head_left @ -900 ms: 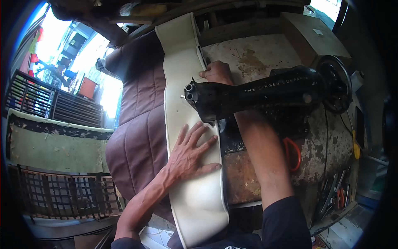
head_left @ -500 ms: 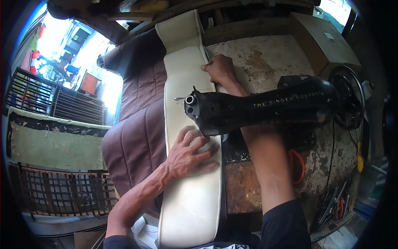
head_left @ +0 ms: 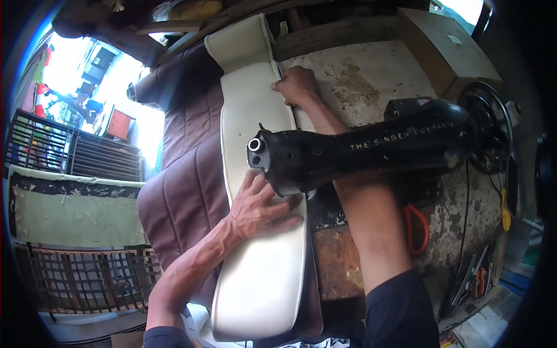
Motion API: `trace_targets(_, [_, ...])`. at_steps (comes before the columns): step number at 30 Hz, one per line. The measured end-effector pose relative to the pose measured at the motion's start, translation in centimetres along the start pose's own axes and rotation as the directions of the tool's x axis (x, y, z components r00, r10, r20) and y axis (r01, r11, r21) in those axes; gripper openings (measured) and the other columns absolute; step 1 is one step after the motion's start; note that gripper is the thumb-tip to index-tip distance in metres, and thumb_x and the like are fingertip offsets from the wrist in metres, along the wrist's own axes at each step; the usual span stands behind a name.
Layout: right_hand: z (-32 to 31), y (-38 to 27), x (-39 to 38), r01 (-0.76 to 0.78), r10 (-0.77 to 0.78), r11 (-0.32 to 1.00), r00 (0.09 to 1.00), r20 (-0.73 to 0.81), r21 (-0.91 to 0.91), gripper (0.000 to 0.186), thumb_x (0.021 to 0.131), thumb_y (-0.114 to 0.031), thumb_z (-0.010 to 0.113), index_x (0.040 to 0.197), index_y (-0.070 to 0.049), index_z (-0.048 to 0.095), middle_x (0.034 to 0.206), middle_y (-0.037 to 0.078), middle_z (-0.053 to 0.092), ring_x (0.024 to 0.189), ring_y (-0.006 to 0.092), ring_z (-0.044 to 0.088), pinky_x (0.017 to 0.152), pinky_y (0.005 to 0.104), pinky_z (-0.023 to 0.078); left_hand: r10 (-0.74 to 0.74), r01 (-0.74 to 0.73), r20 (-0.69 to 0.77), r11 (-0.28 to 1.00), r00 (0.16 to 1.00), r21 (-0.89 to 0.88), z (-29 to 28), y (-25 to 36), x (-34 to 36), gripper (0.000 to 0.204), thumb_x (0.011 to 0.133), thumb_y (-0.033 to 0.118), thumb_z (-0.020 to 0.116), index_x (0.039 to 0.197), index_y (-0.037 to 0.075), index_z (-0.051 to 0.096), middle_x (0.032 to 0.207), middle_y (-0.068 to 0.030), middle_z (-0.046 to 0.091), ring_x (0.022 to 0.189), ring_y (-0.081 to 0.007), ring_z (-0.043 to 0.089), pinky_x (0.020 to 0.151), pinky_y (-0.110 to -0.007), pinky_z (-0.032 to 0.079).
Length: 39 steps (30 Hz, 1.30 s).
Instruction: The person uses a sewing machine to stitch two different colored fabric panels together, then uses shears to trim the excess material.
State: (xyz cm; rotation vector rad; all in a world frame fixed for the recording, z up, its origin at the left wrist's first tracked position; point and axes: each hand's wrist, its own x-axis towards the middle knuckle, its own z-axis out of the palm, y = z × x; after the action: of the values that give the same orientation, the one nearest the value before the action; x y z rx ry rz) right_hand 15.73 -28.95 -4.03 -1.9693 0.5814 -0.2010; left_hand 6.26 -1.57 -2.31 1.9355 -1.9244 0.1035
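A long cream padded upholstery strip with piped edges (head_left: 255, 284) runs away from me, passing under the head of a black sewing machine (head_left: 371, 142). My left hand (head_left: 261, 209) lies on the strip just before the machine head, its fingers spread. Beyond the machine arm, my right hand (head_left: 299, 87) is closed on the strip's right edge, thumb against the piping. My right forearm passes beneath the machine arm. Brown quilted fabric (head_left: 180, 197) lies along the strip's left side. The needle and presser foot are hidden behind the machine head.
Red-handled scissors (head_left: 415, 229) rest right of my forearm on the worn table (head_left: 336, 261). A cardboard box (head_left: 447, 52) stands at the far right. Hand tools (head_left: 478, 278) sit along the right edge. Black metal racks (head_left: 75, 151) are on the left.
My right hand and the strip have shifted slightly farther away relative to the machine. Brown fabric now shows beside the strip's near right edge. The whole view has moved a little.
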Motion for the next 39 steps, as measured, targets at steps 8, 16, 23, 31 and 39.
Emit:
trace_targets(8, [0.9,3.7,-6.6,0.273,-0.283,0.959,0.901,-0.328,-0.078,0.034,0.09,-0.028,0.071,0.11,-0.001,0.071,0.102,0.024,0.076,0.098,0.0441,0.073,0.092,0.047,0.058,0.069,-0.055,-0.118,0.992,0.991,0.111,-0.3,0.4,0.9,0.034,0.081,0.035,0.082,0.108,0.015,0.076,0.105,-0.0058,0.063,0.102,-0.0284,0.061,0.098,-0.047,0.046])
trace_targets(16, [-4.3,0.7,-36.7,-0.298,0.196,0.917,0.916,0.35,0.266,0.034,0.106,-0.031,0.065,0.1,0.002,0.07,0.083,0.007,0.073,0.066,0.0134,0.073,0.056,0.0276,0.058,-0.23,0.236,-0.076,0.967,0.97,0.096,-0.2,4.3,-1.2,0.041,0.091,0.022,0.072,0.13,0.012,0.07,0.129,-0.0142,0.062,0.125,-0.0348,0.057,0.114,-0.049,0.041])
trace_targets(23, [4.2,3.6,-52.5,-0.118,0.107,0.991,0.982,0.157,0.062,0.043,0.102,-0.039,0.073,0.113,0.002,0.069,0.092,0.007,0.075,0.092,0.0096,0.071,0.082,0.0263,0.054,-0.376,0.363,0.103,0.923,0.921,0.129,0.3,6.8,-2.6,0.059,0.105,0.038,0.053,0.159,0.016,0.047,0.167,-0.0188,0.037,0.159,-0.0355,0.027,0.131,-0.054,0.016])
trace_targets(31, [4.1,4.7,-53.2,0.048,0.002,0.982,0.965,-0.261,0.185,0.036,0.1,-0.031,0.073,0.089,0.002,0.064,0.093,0.015,0.061,0.078,0.0263,0.057,0.075,0.0385,0.049,-0.369,0.356,0.116,0.927,0.922,0.115,-0.2,6.9,-3.0,0.053,0.102,0.035,0.057,0.153,0.022,0.056,0.166,-0.0192,0.039,0.158,-0.0369,0.028,0.129,-0.057,0.017])
trace_targets(39, [5.4,5.4,-54.3,0.148,-0.083,0.978,0.922,-0.379,0.144,0.032,0.101,-0.027,0.072,0.093,0.003,0.065,0.108,0.02,0.06,0.088,0.0329,0.062,0.08,0.0435,0.051,-0.376,0.367,0.119,0.926,0.919,0.094,-0.3,7.1,-2.7,0.052,0.101,0.037,0.06,0.151,0.022,0.058,0.164,-0.0192,0.04,0.156,-0.0391,0.031,0.128,-0.058,0.02])
